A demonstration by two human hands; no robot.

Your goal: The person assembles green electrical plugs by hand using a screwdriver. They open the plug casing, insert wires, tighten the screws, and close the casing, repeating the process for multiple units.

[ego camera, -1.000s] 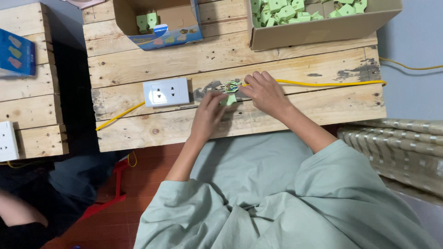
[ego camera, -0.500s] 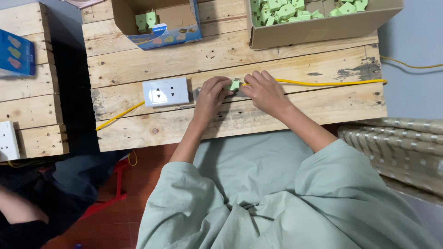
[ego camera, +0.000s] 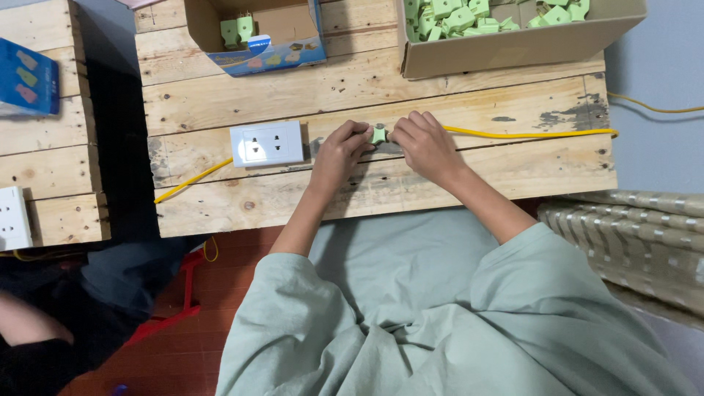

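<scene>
Pinching one small green plug piece (ego camera: 378,135) at frame centre, left hand (ego camera: 339,152) and right hand (ego camera: 425,144) have now closed together on it, above the wooden table (ego camera: 455,183).

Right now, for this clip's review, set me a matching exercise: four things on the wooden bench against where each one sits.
Things:
1. small green part
2. white socket block
3. yellow cable
4. brown cardboard box

Places:
A. far right of the bench, full of green parts
B. between left hand and right hand
C. left of both hands
D. runs right from the right hand

Pairs: 1-B, 2-C, 3-D, 4-A
</scene>
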